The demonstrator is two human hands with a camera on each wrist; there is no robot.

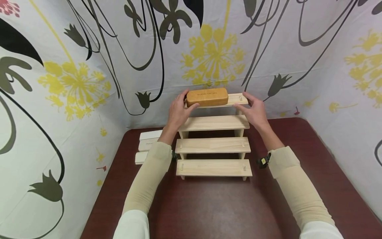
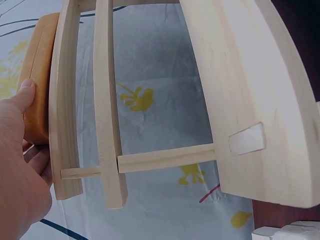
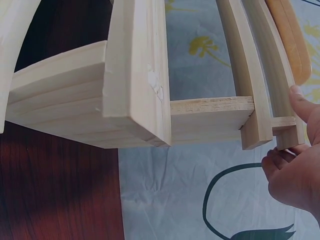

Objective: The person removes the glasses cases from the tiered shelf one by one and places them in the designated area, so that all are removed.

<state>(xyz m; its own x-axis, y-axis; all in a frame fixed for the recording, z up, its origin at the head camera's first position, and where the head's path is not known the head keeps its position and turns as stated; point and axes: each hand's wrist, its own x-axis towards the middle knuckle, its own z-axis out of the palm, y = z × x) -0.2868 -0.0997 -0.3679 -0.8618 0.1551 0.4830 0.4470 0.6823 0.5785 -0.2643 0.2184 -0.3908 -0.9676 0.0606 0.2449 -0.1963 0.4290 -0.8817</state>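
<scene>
A tan-orange glasses case [image 1: 207, 97] with small dark lettering lies lengthwise on the top step of a pale wooden four-step display stand [image 1: 213, 146]. My left hand [image 1: 179, 109] holds the left end of the case, its thumb against the front side; in the left wrist view the other fingers reach round the case [image 2: 36, 100] and are partly hidden. At the other end of that step, my right hand [image 1: 255, 111] grips the board's corner, thumb in front and fingers behind. The right wrist view has the thumb on the top board [image 3: 282, 75], close to the case [image 3: 292, 40].
White boxes [image 1: 149, 142] lie left of the stand, partly behind the left forearm. Beneath everything is a dark red-brown table [image 1: 221, 205]. Patterned cloth [image 1: 98, 109] hangs close behind the stand and along both sides.
</scene>
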